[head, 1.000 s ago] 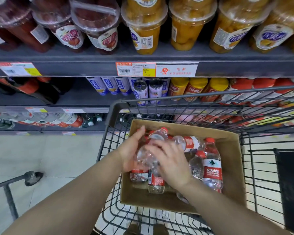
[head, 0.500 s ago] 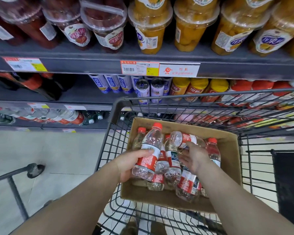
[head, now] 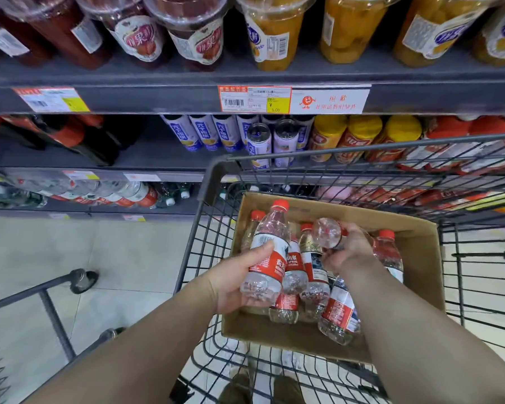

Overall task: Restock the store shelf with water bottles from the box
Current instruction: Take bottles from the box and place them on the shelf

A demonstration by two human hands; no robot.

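Now gripping, with the left hand (head: 235, 282), an upright clear plastic water bottle with red cap and red-and-white label (head: 267, 252), thumb across the label, raised over the near left side of the open brown cardboard box (head: 414, 290). Curled, the right hand (head: 346, 249), round a second clear bottle (head: 328, 232) lying sideways with its ribbed base toward the camera, above more red-capped bottles (head: 314, 275) packed in the box inside the black wire shopping cart (head: 204, 228), before grey store shelves (head: 158, 97).
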